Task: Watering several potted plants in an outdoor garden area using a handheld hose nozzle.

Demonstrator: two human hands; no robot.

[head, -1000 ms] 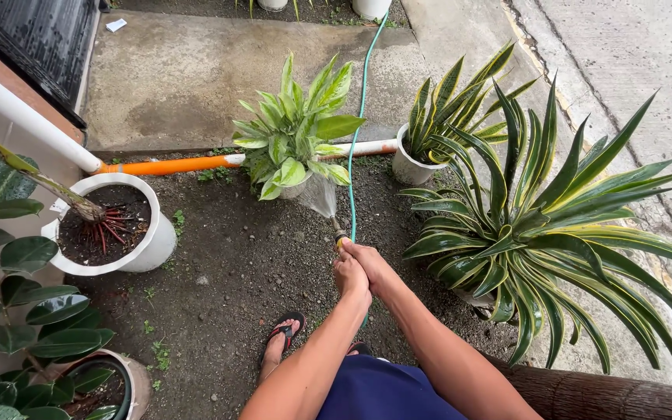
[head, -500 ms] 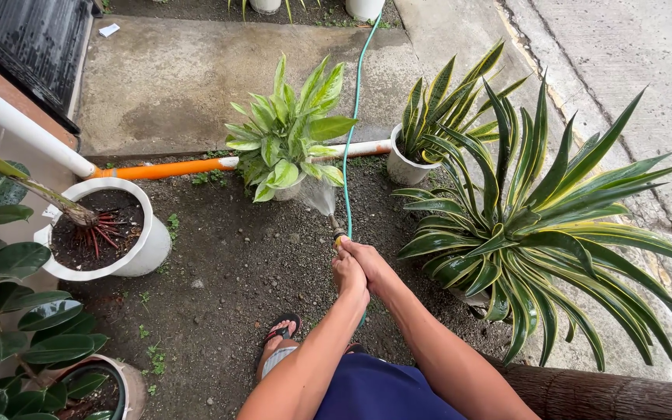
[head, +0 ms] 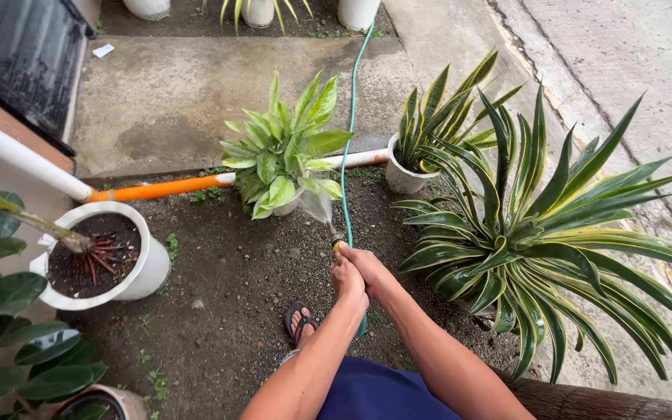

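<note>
My left hand [head: 348, 280] and my right hand [head: 365, 264] are clasped together around the nozzle end of a thin green hose [head: 345, 148]. The brass nozzle [head: 336, 235] sticks out past my fingers and sprays a fan of water [head: 316, 204] onto the base of a light green leafy plant [head: 281, 152] in a white pot. The hose runs from my hands straight away across the soil and the concrete slab.
A large striped spiky plant [head: 530, 233] spreads at the right, with a smaller one in a white pot [head: 406, 177] behind it. At the left a white pot [head: 122, 272] stands beside dark-leaved plants [head: 9, 311]. An orange and white pipe [head: 157, 188] edges the slab. My sandalled foot [head: 299, 320] rests on soil.
The view has shifted a little forward and down. My foot has stepped forward on the soil. Both hands keep their grip and the spray stays on the leafy plant.
</note>
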